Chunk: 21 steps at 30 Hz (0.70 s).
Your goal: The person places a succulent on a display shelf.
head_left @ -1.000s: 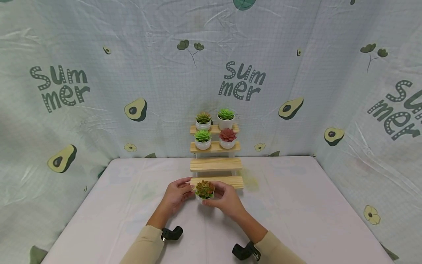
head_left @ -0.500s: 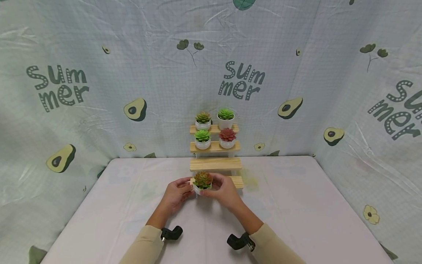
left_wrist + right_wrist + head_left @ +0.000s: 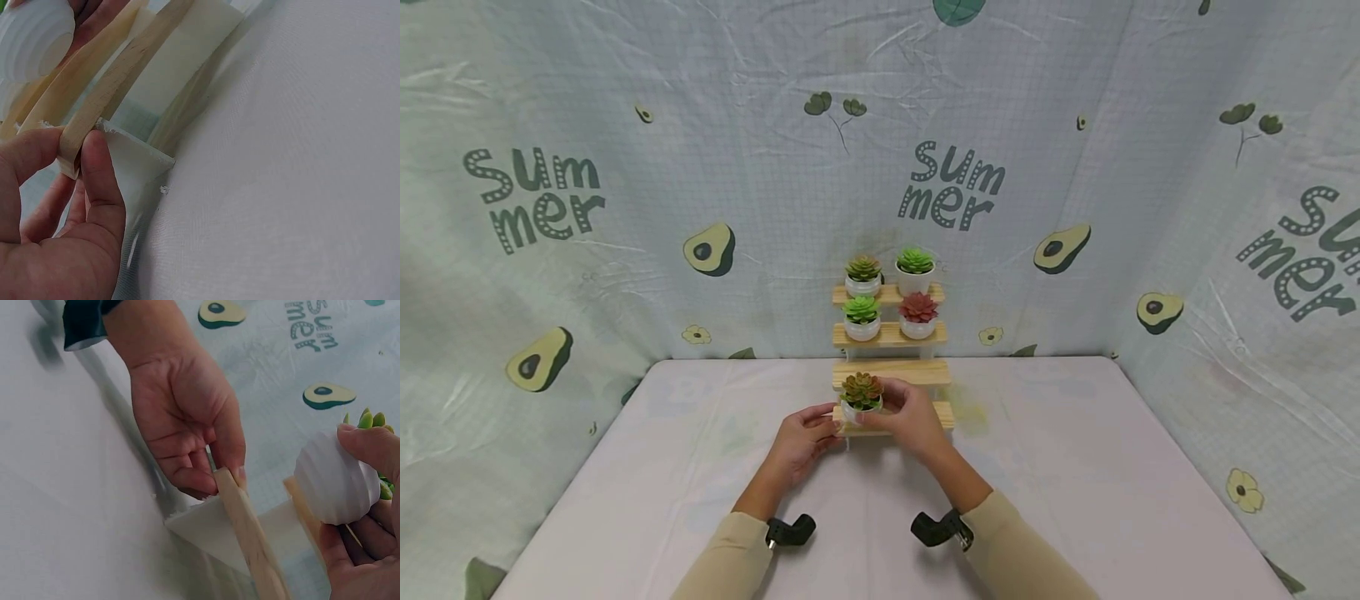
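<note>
My right hand [image 3: 916, 418] grips a small potted succulent [image 3: 861, 390] with reddish-green leaves, its fingers and thumb round the white pot. It hangs over the left part of the lowest step of a tiered wooden plant stand [image 3: 925, 372]. In the right wrist view the ribbed white pot [image 3: 331, 481] is tilted and apart from the wood. My left hand [image 3: 801, 442] pinches the left end of that lowest step; the left wrist view shows thumb and fingers on the board's end [image 3: 84, 128].
Higher steps bear a brownish-green succulent [image 3: 862, 273], a green one in a taller pot [image 3: 914, 271], a bright green one [image 3: 861, 317] and a red one [image 3: 918, 314]. A pale cloth covers the table [image 3: 1037, 467]; a printed curtain [image 3: 775, 183] hangs close behind the stand.
My right hand has moved the potted succulent up and away from me, from in front of the lowest step to above it. My left hand stays at the step's end.
</note>
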Each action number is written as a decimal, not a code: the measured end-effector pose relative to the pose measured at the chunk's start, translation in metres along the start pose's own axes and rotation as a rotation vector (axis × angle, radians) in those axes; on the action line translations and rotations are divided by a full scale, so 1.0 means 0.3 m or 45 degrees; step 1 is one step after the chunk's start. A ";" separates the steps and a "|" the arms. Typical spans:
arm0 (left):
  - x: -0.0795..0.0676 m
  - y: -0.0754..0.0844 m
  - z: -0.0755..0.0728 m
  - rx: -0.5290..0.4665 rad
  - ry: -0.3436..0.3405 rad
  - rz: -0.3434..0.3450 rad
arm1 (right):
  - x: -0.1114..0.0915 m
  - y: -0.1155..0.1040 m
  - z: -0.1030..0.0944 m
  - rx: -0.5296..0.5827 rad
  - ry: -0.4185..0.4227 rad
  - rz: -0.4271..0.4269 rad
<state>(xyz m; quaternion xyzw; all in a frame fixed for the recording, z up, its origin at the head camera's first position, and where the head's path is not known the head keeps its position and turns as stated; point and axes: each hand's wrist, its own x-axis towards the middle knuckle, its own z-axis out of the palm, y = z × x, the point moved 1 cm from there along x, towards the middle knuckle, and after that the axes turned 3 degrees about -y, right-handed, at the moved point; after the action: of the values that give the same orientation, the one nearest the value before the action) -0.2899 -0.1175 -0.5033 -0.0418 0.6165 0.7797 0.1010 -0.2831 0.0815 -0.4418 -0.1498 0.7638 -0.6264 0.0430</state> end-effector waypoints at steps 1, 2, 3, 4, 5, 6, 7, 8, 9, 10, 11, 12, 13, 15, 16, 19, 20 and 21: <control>0.000 0.000 0.000 0.003 0.001 0.001 | 0.005 -0.002 -0.002 0.002 0.002 0.002; 0.000 -0.001 -0.001 0.005 0.001 0.000 | 0.011 -0.005 -0.006 0.002 0.002 0.005; 0.000 -0.001 -0.001 -0.001 0.000 0.000 | 0.016 -0.009 -0.010 -0.001 0.002 0.007; 0.000 -0.001 -0.001 -0.005 -0.005 0.005 | 0.021 -0.014 -0.014 -0.004 0.001 -0.007; 0.000 -0.001 -0.001 -0.009 -0.010 0.009 | 0.022 -0.029 -0.018 -0.006 -0.002 -0.009; -0.001 -0.001 -0.001 -0.014 -0.013 0.011 | 0.023 -0.044 -0.022 -0.008 -0.007 -0.014; 0.000 -0.002 0.000 -0.016 -0.012 0.009 | 0.024 -0.059 -0.027 -0.006 -0.012 -0.014; -0.001 -0.002 0.001 -0.021 -0.012 0.010 | 0.025 -0.073 -0.032 -0.008 -0.015 -0.010; -0.002 -0.002 0.002 -0.022 -0.011 0.013 | 0.025 -0.086 -0.035 -0.010 -0.014 -0.007; -0.002 -0.001 0.003 -0.019 -0.009 0.016 | 0.027 -0.096 -0.039 -0.011 -0.012 0.002; -0.002 -0.001 0.003 -0.020 -0.004 0.013 | 0.031 -0.101 -0.042 -0.009 -0.012 0.021; -0.002 -0.001 0.003 -0.023 -0.001 0.011 | 0.040 -0.095 -0.046 -0.011 -0.012 0.026; -0.001 -0.001 0.004 -0.019 -0.002 0.014 | 0.049 -0.087 -0.049 -0.015 -0.009 0.034; -0.001 0.000 0.004 -0.018 -0.001 0.016 | 0.070 -0.064 -0.055 -0.031 -0.004 0.043; 0.000 0.000 0.004 -0.022 0.001 0.014 | 0.081 -0.052 -0.057 -0.031 -0.004 0.045; 0.000 -0.001 0.002 -0.020 -0.001 0.015 | 0.103 -0.033 -0.059 -0.024 0.004 0.028; 0.000 -0.002 0.002 -0.023 -0.002 0.014 | 0.110 -0.029 -0.060 -0.023 0.011 0.022; 0.000 -0.002 0.002 -0.022 -0.003 0.014 | 0.114 -0.028 -0.059 -0.016 0.017 0.015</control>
<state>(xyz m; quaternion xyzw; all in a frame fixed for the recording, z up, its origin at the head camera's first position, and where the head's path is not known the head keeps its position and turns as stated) -0.2898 -0.1167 -0.5037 -0.0383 0.6098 0.7857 0.0970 -0.3189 0.0872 -0.4257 -0.1415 0.7688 -0.6224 0.0406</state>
